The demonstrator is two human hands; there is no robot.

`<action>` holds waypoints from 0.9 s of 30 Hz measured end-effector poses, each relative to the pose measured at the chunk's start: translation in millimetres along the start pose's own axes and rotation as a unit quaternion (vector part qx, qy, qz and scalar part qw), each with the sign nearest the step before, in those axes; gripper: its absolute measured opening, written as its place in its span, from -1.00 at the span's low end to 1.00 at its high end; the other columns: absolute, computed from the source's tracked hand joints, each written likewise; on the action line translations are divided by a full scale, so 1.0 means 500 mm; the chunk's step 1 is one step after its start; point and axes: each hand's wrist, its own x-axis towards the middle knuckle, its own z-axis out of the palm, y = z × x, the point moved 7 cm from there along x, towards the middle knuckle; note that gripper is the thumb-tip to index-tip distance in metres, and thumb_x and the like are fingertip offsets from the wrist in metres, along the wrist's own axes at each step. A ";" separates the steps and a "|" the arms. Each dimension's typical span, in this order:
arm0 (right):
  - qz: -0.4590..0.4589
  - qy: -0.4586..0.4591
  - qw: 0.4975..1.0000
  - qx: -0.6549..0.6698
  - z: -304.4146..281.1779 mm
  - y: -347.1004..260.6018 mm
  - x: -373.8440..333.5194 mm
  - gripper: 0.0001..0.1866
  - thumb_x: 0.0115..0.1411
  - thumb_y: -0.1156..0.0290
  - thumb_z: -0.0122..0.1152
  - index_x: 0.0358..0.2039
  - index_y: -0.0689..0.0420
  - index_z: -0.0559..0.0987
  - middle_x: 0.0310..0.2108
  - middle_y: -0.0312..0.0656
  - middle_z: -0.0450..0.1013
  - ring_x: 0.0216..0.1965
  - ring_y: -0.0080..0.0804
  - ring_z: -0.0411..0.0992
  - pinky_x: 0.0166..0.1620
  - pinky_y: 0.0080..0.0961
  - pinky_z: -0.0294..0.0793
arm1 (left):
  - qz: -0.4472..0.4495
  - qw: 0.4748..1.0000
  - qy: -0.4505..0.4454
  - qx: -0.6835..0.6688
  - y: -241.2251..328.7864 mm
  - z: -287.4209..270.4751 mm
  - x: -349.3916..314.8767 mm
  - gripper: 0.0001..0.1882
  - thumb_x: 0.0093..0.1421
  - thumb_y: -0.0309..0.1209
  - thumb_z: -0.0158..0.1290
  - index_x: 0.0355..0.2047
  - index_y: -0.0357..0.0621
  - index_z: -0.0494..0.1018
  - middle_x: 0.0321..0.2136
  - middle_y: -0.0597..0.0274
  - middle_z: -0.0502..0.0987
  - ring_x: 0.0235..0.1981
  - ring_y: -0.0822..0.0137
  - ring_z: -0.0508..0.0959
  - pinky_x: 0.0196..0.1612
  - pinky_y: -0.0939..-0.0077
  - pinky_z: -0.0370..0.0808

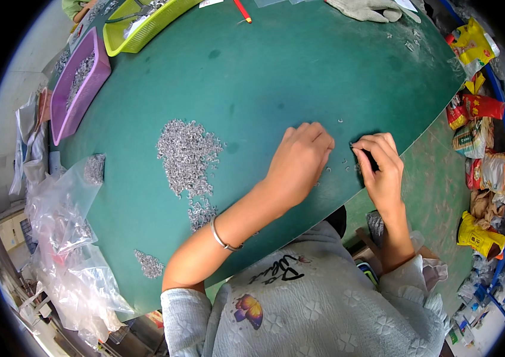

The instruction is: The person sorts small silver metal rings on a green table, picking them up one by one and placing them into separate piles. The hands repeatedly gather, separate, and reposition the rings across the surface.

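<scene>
My left hand (301, 157) is closed above the green tabletop, its fingers curled down so that whatever they hold is hidden. To its right, my right hand (382, 169) is closed in a pinch at the table's edge, thumb and forefinger meeting; anything between them is too small to name. A few small silvery curved metal pieces (346, 161) lie scattered between the two hands. Left of my left hand spreads a large heap of the same small metal pieces (187, 156), trailing toward my forearm. A smaller pile (149, 264) sits near the front left.
A purple basket (99, 62) and a yellow-green basket (156, 28) holding metal pieces stand far left. Clear plastic bags (65, 238) drape over the left edge. A red pen (242, 11) and a work glove (367, 8) lie at the back. Colourful packages (483, 108) line the right side.
</scene>
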 end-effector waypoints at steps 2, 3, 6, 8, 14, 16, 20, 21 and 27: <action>0.001 -0.027 1.000 -0.008 0.000 -0.003 0.004 -0.85 -0.01 0.64 0.35 -0.38 0.25 0.61 -0.36 -0.14 0.49 -0.27 -0.15 0.42 -0.14 -0.32 0.40 | 0.005 1.000 -0.016 0.016 0.002 0.003 -0.011 -0.86 0.08 -0.60 0.17 -0.32 -0.19 0.50 -0.32 0.16 0.51 -0.28 0.10 0.50 -0.22 0.28 0.35; -0.005 -0.040 0.999 -0.015 -0.003 -0.004 0.004 -0.85 -0.01 0.64 0.35 -0.37 0.25 0.61 -0.35 -0.13 0.49 -0.27 -0.15 0.42 -0.14 -0.32 0.40 | 0.005 0.999 -0.030 0.017 0.001 0.002 -0.014 -0.85 0.08 -0.60 0.17 -0.31 -0.20 0.51 -0.32 0.17 0.51 -0.28 0.10 0.50 -0.22 0.28 0.35; 0.002 -0.027 0.999 -0.017 -0.013 -0.003 0.010 -0.84 -0.02 0.62 0.36 -0.37 0.24 0.60 -0.33 -0.13 0.49 -0.26 -0.14 0.42 -0.14 -0.32 0.39 | 0.000 0.999 -0.048 0.011 0.002 -0.007 -0.014 -0.85 0.09 -0.60 0.16 -0.29 -0.21 0.51 -0.32 0.17 0.51 -0.26 0.10 0.50 -0.22 0.28 0.35; 0.015 -0.004 1.000 -0.011 -0.016 -0.004 0.018 -0.81 -0.04 0.58 0.39 -0.36 0.22 0.61 -0.32 -0.16 0.47 -0.24 -0.18 0.40 -0.15 -0.33 0.37 | -0.011 0.999 -0.030 -0.009 0.001 -0.013 -0.005 -0.85 0.09 -0.59 0.17 -0.29 -0.22 0.52 -0.31 0.17 0.50 -0.24 0.11 0.49 -0.22 0.28 0.35; -0.032 -0.026 0.997 -0.066 -0.001 -0.009 0.018 -0.82 -0.07 0.55 0.41 -0.40 0.20 0.61 -0.32 -0.23 0.45 -0.23 -0.24 0.38 -0.18 -0.34 0.32 | 0.037 0.993 0.087 0.072 0.004 0.007 0.058 -0.89 0.11 -0.54 0.18 -0.33 -0.21 0.52 -0.28 0.16 0.48 -0.21 0.15 0.47 -0.15 0.27 0.31; -0.049 -0.017 0.995 -0.089 -0.006 -0.016 0.017 -0.83 -0.07 0.54 0.42 -0.41 0.19 0.61 -0.34 -0.24 0.45 -0.25 -0.25 0.38 -0.20 -0.35 0.30 | 0.020 0.994 0.064 0.081 -0.013 0.019 0.066 -0.90 0.12 -0.54 0.18 -0.33 -0.21 0.52 -0.29 0.17 0.47 -0.21 0.15 0.46 -0.15 0.26 0.30; -0.092 -0.023 0.990 -0.104 -0.007 -0.030 0.009 -0.84 -0.07 0.54 0.41 -0.42 0.19 0.62 -0.36 -0.24 0.46 -0.29 -0.26 0.39 -0.22 -0.36 0.28 | 0.021 0.997 0.035 0.069 -0.011 0.024 0.055 -0.91 0.13 -0.52 0.17 -0.34 -0.21 0.53 -0.31 0.19 0.48 -0.22 0.16 0.46 -0.16 0.28 0.29; -0.104 -0.033 0.989 -0.102 -0.005 -0.034 0.006 -0.84 -0.07 0.54 0.41 -0.42 0.19 0.62 -0.37 -0.24 0.47 -0.30 -0.26 0.40 -0.23 -0.36 0.28 | 0.008 0.998 0.025 0.054 -0.012 0.023 0.048 -0.91 0.13 -0.52 0.17 -0.34 -0.21 0.53 -0.32 0.19 0.48 -0.22 0.15 0.46 -0.16 0.28 0.29; -0.044 -0.051 0.998 0.005 -0.009 -0.014 0.000 -0.85 -0.02 0.56 0.37 -0.38 0.21 0.63 -0.35 -0.22 0.48 -0.27 -0.23 0.41 -0.19 -0.33 0.33 | -0.024 0.999 -0.038 0.024 -0.007 0.005 0.023 -0.92 0.13 -0.52 0.18 -0.34 -0.18 0.55 -0.35 0.18 0.48 -0.23 0.14 0.46 -0.18 0.28 0.30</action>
